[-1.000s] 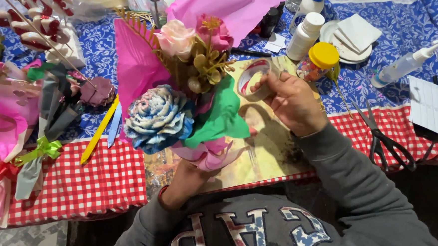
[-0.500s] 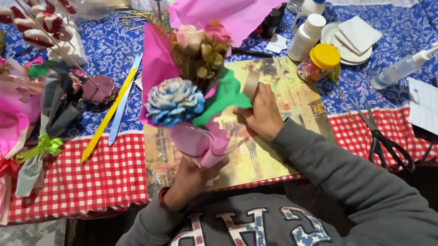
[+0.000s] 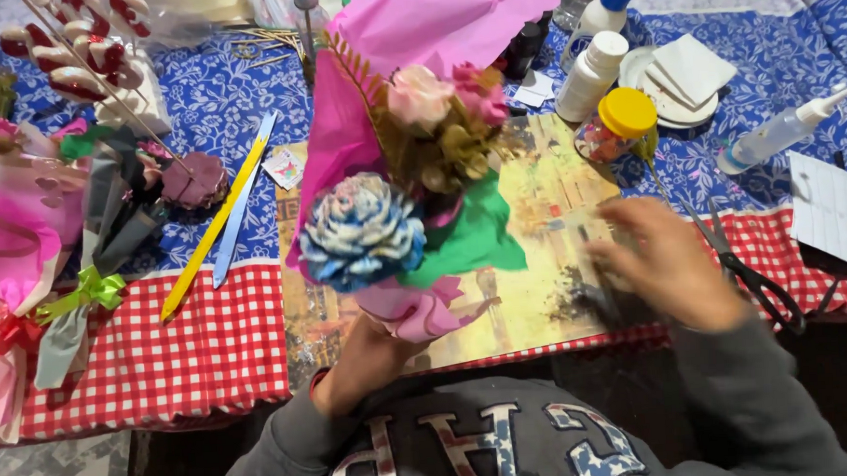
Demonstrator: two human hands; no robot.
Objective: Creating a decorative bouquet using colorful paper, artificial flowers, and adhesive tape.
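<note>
Gripping the paper flower bouquet [image 3: 412,200] by its base, the left hand [image 3: 367,352] is closing around it; the blurred right hand [image 3: 662,264] is hovering half-open, empty, near the table's [image 3: 159,358] front edge beside black scissors [image 3: 754,279].

Single head-worn view. Looks steeply down from above the person's chest onto the table [image 3: 207,356], facing forward across it. Close range: table fills the frame edge to edge; no second view.
</note>
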